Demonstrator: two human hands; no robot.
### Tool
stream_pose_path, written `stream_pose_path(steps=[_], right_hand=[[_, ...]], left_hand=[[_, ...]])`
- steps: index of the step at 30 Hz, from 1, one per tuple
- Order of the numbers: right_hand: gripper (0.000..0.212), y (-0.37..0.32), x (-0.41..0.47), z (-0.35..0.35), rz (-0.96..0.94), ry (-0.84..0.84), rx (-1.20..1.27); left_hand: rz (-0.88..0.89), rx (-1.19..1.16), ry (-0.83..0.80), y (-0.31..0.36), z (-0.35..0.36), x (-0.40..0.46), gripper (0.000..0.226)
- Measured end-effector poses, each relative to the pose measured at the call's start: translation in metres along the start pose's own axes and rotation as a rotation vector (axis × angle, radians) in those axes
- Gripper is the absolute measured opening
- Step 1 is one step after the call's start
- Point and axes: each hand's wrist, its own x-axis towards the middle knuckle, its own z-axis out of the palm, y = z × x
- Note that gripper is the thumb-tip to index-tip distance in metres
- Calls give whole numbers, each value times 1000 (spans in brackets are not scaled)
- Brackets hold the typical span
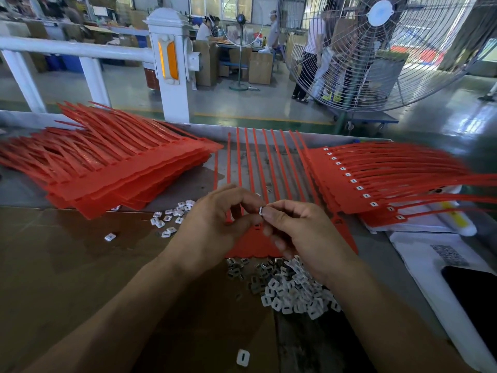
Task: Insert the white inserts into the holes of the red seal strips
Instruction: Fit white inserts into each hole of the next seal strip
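Both hands meet above the red seal strip sheet (271, 238) at centre. Our right hand (301, 232) pinches one white insert (261, 211) at its fingertips; our left hand (215, 224) curls beside it, apparently steadying it. We judge the insert should be squared to an empty slot (257, 225) before pressing. Loose inserts (293, 289) lie at 5 o'clock, unfilled strips (107, 168) at 10, finished strips (376, 179) at 2. The cardboard-covered tabletop (67, 265) offers free room at 8 o'clock.
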Motion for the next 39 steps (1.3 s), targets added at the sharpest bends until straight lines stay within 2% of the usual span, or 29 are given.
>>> stream_pose_path(steps=[8,14,19,33,39], right_hand=[[15,2,0,-1,-7,15,41],[14,0,-1,2,-97,43,-160],[18,-2,-2,3,-87,30,-197],[18,-4,-4,2,-32,23,-107],[16,-4,-4,1,-26,29,-93]], left_hand=[[14,75,61,-6,3,-1,12],[17,114,57,-7,1,0,11],[48,118,21,-4,1,-1,13],[29,142,22,-1,-1,-1,10],[123,225,-1,1,-1,-2,16]])
